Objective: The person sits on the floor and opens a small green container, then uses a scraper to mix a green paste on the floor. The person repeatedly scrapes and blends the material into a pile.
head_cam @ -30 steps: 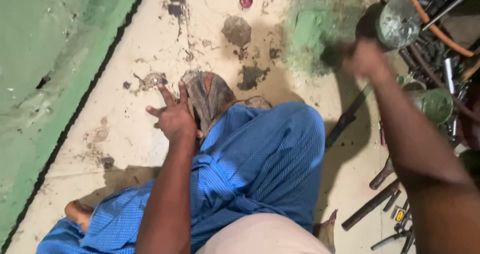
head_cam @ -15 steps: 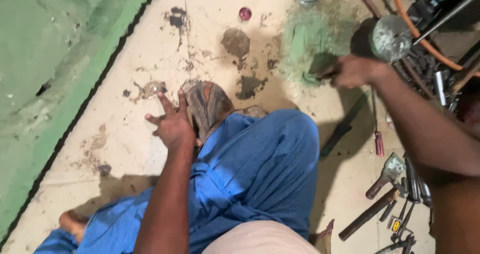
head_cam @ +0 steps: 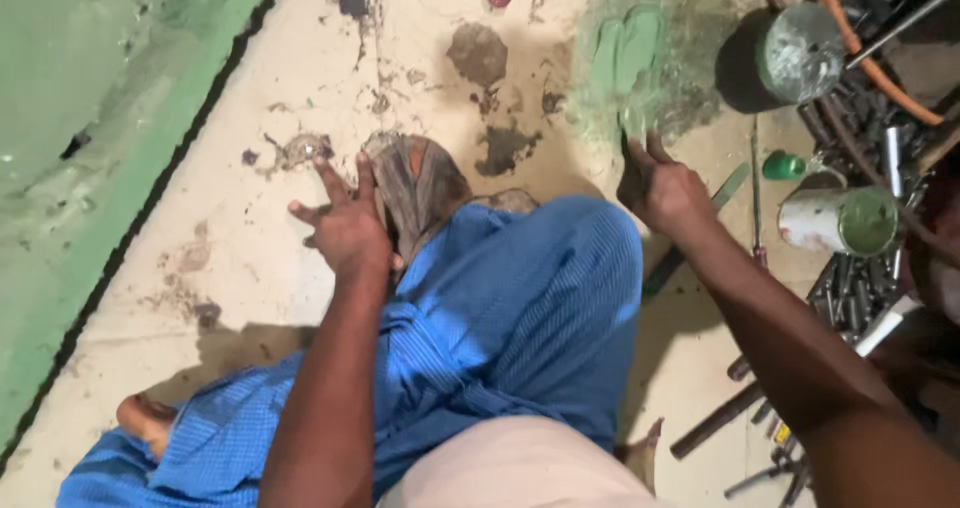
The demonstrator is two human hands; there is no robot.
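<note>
The left hand (head_cam: 345, 230) is seen with its fingers spread; its grip is unclosed and nothing is pinched in it. The patterned rag (head_cam: 418, 183) lies bunched on the floor (head_cam: 240, 268), just beside that hand on its right and touching the blue cloth (head_cam: 500, 318) over the knee. The rag could be dragged across the dark stains if it is caught by the splayed fingers.

The right hand (head_cam: 662, 190) is raised over the green paint smear (head_cam: 640, 58), with 2 fingers extended and the rest curled loosely. Whether anything small is pinched there cannot be told. The rag sits well apart from this grip, to its left.

Further right, 2 paint tins (head_cam: 840, 223) stand among loose metal tools (head_cam: 860, 298). A tin could be tipped by a sweeping forearm.
</note>
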